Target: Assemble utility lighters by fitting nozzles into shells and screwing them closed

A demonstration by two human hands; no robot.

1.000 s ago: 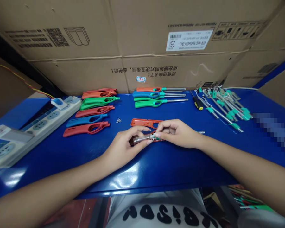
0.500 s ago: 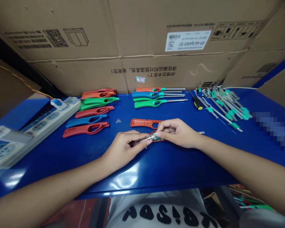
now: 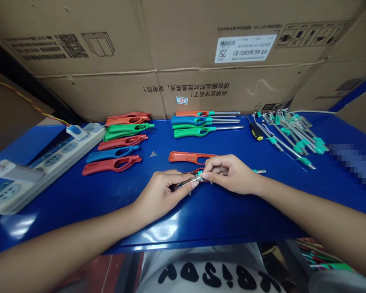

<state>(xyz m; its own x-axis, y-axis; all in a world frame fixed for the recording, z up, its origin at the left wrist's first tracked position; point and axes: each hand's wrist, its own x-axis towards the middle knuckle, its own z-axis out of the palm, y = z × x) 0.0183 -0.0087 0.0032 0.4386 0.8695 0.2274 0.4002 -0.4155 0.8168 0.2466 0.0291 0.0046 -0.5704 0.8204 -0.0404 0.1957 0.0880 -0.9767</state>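
Observation:
My left hand is closed around a clear lighter fuel tank, thumb along its near side. My right hand pinches the tank's right end at a small teal piece, its other fingers curled. Both hands are just over an orange-red lighter handle half, mostly hidden by them. To the right of my right hand, the tip of a metal lighter tube sticks out. Behind the hands, another orange-red handle half lies with its hollow inside facing up.
Red, orange, green and blue handles lie in a column at left, beside a power strip. Small screws lie nearby. Several lighters with metal tubes lie at the back. A screwdriver and piled tube assemblies are at right.
The view has shifted slightly. My right fingertips have shifted a little on the tank's teal end; my left hand keeps its hold on the tank.

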